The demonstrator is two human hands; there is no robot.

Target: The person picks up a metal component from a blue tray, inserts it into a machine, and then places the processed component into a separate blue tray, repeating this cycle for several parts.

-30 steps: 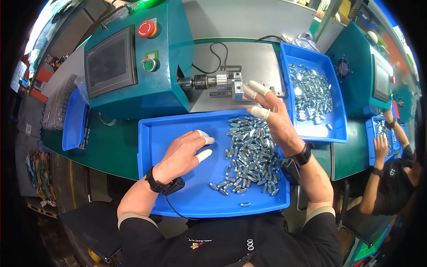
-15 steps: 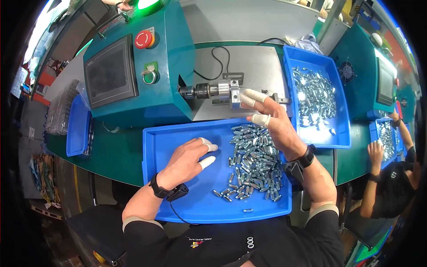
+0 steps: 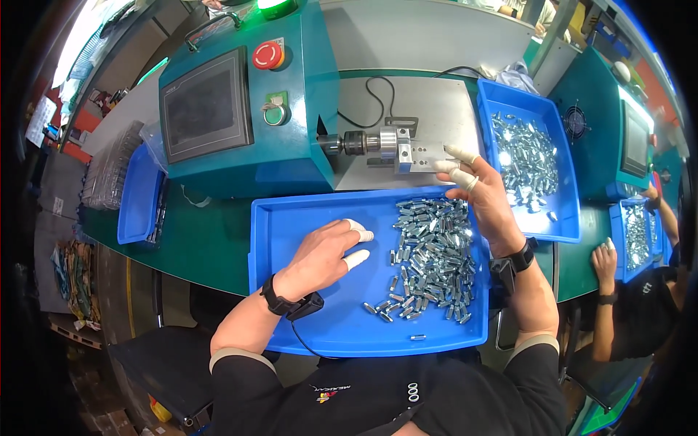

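Note:
My left hand [image 3: 323, 253] hovers over the bare left part of a blue tray [image 3: 291, 330], white finger covers on its thumb and fingertips. Thumb and forefinger are apart, and no object shows between them. In the tray's right half lies a heap of small shiny metal pins [image 3: 436, 247]. My right hand [image 3: 488, 200], also in white finger covers, is just right of the metal clamping fixture [image 3: 404, 151] on the machine. Its thumb and forefinger are drawn together; whatever is between them is hidden. A dark chuck [image 3: 355, 143] adjoins the fixture's left side.
The teal machine [image 3: 305, 87] bears a dark screen [image 3: 203, 109], a red stop button [image 3: 268, 55] and a green switch [image 3: 275, 113]. A second blue tray [image 3: 567, 211] with metal pieces stands on the right. Beyond it, a co-worker [image 3: 640, 312] sits beside another machine.
My right hand has drawn back rightward from the fixture, its thumb and forefinger closer together. My left hand has stayed over the tray. The whole view has shifted slightly.

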